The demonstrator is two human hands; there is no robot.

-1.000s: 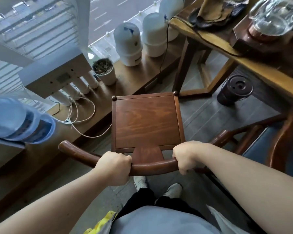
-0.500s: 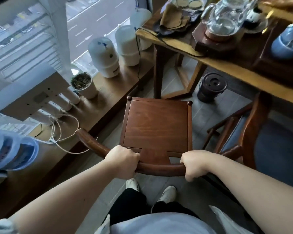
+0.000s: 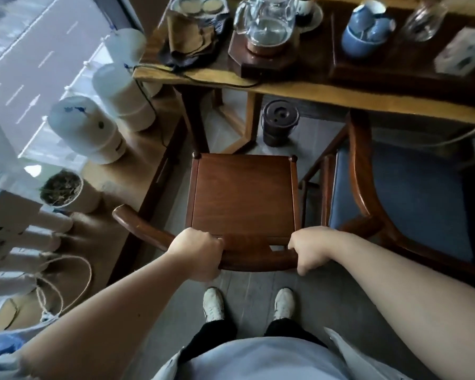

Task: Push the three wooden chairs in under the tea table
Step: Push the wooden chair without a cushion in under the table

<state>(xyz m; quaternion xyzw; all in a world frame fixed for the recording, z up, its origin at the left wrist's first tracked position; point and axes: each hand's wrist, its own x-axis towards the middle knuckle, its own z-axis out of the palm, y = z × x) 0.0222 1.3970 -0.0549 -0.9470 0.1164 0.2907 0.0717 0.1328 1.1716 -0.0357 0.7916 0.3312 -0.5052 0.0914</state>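
A dark wooden chair (image 3: 243, 196) with a square seat stands in front of me, its front edge just short of the tea table (image 3: 327, 94). My left hand (image 3: 196, 252) and my right hand (image 3: 310, 249) both grip its curved backrest rail, one on each side of the back splat. A second wooden chair (image 3: 412, 193) with a blue cushion stands to the right, its front part under the table edge. The table's left leg rises right beyond the seat's far left corner.
A dark round lidded bucket (image 3: 280, 123) sits on the floor under the table. White tanks (image 3: 89, 131), a potted plant (image 3: 63, 192) and cables lie on the wooden ledge at left. A glass kettle (image 3: 266, 26) and blue cups (image 3: 366, 34) stand on the table.
The chair has turned to face the table squarely and moved closer to it. Both hands kept their grip on the backrest rail. My view has swung right, showing more tabletop.
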